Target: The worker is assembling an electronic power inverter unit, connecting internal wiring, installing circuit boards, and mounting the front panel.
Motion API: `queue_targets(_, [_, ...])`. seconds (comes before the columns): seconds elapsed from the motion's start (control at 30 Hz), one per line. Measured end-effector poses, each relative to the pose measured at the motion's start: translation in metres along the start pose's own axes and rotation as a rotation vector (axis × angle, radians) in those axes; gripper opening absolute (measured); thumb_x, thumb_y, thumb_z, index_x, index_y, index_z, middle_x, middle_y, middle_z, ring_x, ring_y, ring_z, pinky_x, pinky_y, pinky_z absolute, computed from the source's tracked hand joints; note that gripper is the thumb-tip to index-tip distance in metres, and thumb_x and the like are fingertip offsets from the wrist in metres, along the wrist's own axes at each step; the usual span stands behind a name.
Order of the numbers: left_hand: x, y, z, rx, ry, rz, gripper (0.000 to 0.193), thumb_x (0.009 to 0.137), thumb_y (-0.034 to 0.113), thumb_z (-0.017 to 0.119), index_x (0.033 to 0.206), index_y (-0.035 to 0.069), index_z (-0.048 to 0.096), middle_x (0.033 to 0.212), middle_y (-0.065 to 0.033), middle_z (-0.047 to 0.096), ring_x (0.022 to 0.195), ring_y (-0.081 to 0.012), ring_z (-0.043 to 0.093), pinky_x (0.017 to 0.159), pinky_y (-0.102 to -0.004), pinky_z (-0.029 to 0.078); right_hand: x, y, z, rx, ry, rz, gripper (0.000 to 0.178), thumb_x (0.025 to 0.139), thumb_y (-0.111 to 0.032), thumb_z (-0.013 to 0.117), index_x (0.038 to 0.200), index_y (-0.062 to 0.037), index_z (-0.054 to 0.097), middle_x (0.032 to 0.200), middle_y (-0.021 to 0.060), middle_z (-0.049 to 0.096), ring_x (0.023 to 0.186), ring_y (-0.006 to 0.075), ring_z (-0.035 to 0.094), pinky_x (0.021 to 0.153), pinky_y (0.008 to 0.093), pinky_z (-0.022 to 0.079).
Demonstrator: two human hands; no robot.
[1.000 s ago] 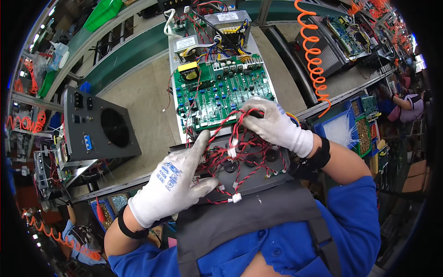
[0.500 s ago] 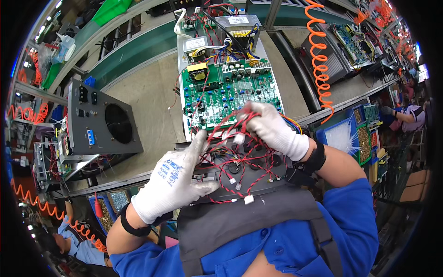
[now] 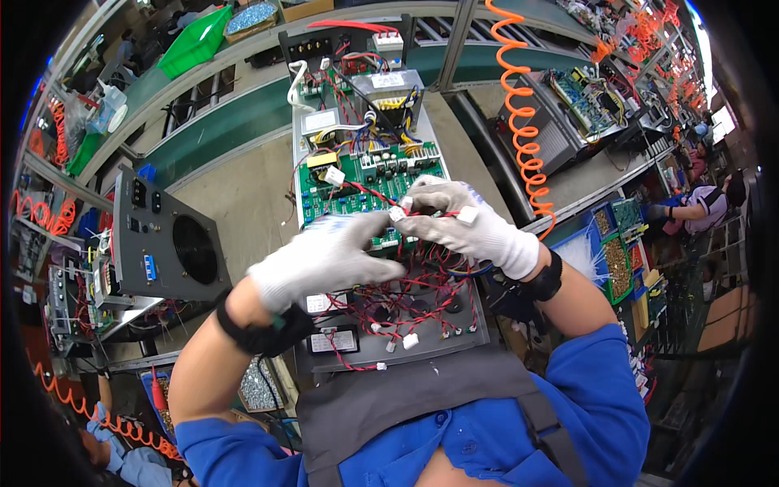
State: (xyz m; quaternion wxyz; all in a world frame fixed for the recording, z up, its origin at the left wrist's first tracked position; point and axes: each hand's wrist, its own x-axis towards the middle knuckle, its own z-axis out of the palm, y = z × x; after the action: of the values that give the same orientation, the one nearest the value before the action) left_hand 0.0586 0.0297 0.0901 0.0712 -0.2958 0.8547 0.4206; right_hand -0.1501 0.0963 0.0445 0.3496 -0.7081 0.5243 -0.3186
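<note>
- The left hand (image 3: 329,258) wears a white glove. Its fingers are pinched shut on a small white plug (image 3: 396,213).
- The right hand (image 3: 464,226) is gloved too. It is closed around red wires (image 3: 406,280) and touches the same plug.
- The plug sits between both hands, above the green board (image 3: 357,183).
- The wires hang down from the hands to the grey panel (image 3: 422,341). They run mostly up and down.
</note>
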Motion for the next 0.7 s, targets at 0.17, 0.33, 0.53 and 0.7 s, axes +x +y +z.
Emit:
queue_targets(0.17, [0.052, -0.036, 0.054, -0.749, -0.074, 0.155, 0.029, 0.091, 0.015, 0.068, 0.117, 0.003, 0.063, 0.101, 0.0028, 0.064, 0.090, -0.0039, 0.055, 0.079, -0.0240, 0.046, -0.009, 0.014, -0.008, 0.132, 0.138, 0.125, 0.033, 0.083, -0.031, 0.073, 0.095, -0.0009, 0.067, 0.089, 0.0072, 0.062, 0.081, 0.0133, 0.057, 0.071, 0.0291, 0.047])
queue_targets(0.33, [0.048, -0.027, 0.071, -0.874, 0.104, 0.005, 0.013, 0.091, 0.019, 0.068, 0.096, 0.006, 0.069, 0.079, 0.0071, 0.061, 0.066, -0.0013, 0.050, 0.058, -0.0207, 0.042, -0.038, 0.026, -0.009, 0.721, 0.141, 0.404, 0.038, 0.085, -0.023, 0.073, 0.115, -0.0026, 0.063, 0.089, 0.0025, 0.065, 0.079, 0.0074, 0.059, 0.071, 0.0211, 0.048])
queue_targets(0.53, [0.042, -0.016, 0.064, -1.002, 0.255, -0.066, 0.017, 0.092, 0.021, 0.066, 0.093, 0.004, 0.068, 0.074, 0.0036, 0.062, 0.058, -0.0037, 0.049, 0.054, -0.0218, 0.040, -0.039, -0.001, 0.001, 0.144, -0.065, 0.403, 0.045, 0.085, -0.010, 0.067, 0.126, 0.0011, 0.055, 0.087, 0.0045, 0.062, 0.074, 0.0082, 0.057, 0.070, 0.0238, 0.047])
queue_targets(0.7, [0.035, -0.026, 0.063, -0.941, 0.191, 0.001, 0.024, 0.091, 0.028, 0.067, 0.098, 0.005, 0.063, 0.081, 0.0026, 0.059, 0.065, -0.0029, 0.051, 0.058, -0.0201, 0.040, -0.039, 0.028, 0.005, 0.572, 0.175, 0.357, 0.035, 0.099, -0.023, 0.049, 0.118, 0.0056, 0.052, 0.076, 0.0006, 0.052, 0.069, 0.0094, 0.052, 0.066, 0.0245, 0.046])
